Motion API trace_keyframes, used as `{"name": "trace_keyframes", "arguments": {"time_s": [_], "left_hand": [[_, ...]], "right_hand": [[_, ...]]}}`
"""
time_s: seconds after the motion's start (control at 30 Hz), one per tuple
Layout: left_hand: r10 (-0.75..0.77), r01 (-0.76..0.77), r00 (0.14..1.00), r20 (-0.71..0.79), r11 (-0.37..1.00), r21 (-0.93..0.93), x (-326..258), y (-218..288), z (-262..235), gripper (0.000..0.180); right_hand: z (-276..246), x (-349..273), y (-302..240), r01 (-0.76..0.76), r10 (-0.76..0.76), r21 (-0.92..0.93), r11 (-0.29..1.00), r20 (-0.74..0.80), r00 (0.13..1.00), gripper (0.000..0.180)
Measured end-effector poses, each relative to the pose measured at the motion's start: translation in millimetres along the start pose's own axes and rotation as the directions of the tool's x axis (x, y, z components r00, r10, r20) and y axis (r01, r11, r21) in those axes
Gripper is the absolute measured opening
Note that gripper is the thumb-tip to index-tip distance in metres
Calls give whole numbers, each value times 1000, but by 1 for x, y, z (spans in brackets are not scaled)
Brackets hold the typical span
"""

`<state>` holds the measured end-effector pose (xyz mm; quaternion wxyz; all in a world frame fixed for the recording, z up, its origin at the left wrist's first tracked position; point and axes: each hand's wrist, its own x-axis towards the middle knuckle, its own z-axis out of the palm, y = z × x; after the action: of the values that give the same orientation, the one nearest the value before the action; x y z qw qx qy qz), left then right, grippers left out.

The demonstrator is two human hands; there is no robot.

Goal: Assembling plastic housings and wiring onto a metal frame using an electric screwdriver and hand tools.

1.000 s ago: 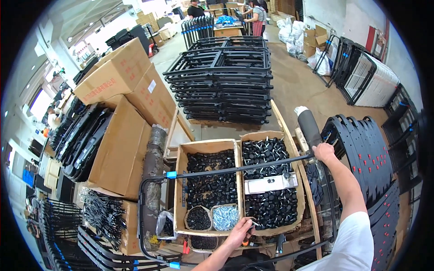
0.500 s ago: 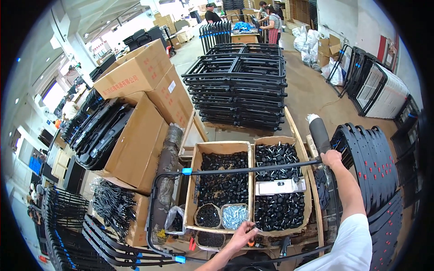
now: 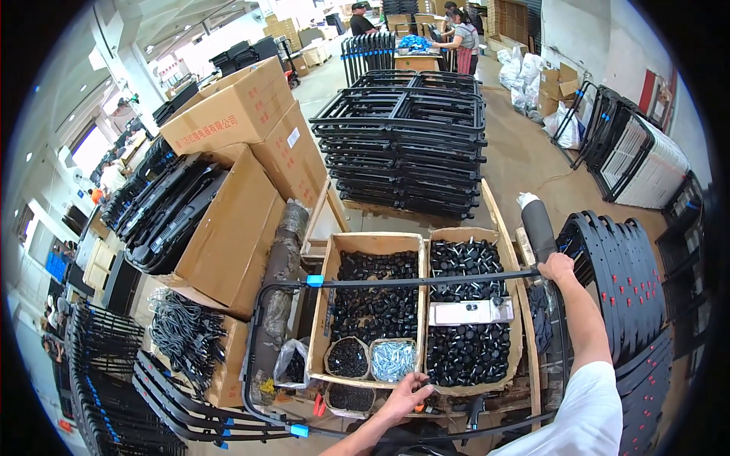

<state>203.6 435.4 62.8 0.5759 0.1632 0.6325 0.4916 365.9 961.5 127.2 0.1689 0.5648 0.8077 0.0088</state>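
Observation:
A black rounded tubular metal frame with blue clips lies across the open boxes in front of me. My right hand is wrapped round its far right corner. Just right of a small tub of silver screws, my left hand hovers with thumb and fingers drawn together. Something small and dark seems to be at those fingertips, too small to name. Under the frame, one box holds black plastic caps. The box to its right holds black round-headed bolts, with a white block lying across them.
A power driver lies by the near edge, with a red-handled tool to its left. Stacked black frames stand ahead. Cardboard boxes and a cable bundle crowd the left; curved black panels flank the right. People work far off.
The view has shifted slightly. The frame's left end has swung a little away from me, while my right hand keeps its hold. My left hand stays almost in place.

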Motion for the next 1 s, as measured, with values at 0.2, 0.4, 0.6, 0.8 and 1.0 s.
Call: {"name": "trace_keyframes", "arguments": {"time_s": [0.2,0.4,0.6,0.8,1.0], "left_hand": [[22,-22,1000,-2,1000,-8,5,-3,-7,36],[-16,15,999,32,1000,13,14,-10,-7,39],[44,-43,999,-23,998,47,8,-18,-11,41],[16,-17,1000,25,999,48,12,-10,-9,42],[0,0,1000,13,1000,-2,8,-2,-8,41]], "right_hand": [[7,9,3,-32,33,42,999,-24,999,56],[5,3,11,-52,41,89,995,116,992,55],[-1,4,-1,-140,80,251,958,235,969,59],[20,22,17,-19,18,13,1000,59,998,55],[18,22,17,-18,18,-7,1000,24,1000,55]]}}
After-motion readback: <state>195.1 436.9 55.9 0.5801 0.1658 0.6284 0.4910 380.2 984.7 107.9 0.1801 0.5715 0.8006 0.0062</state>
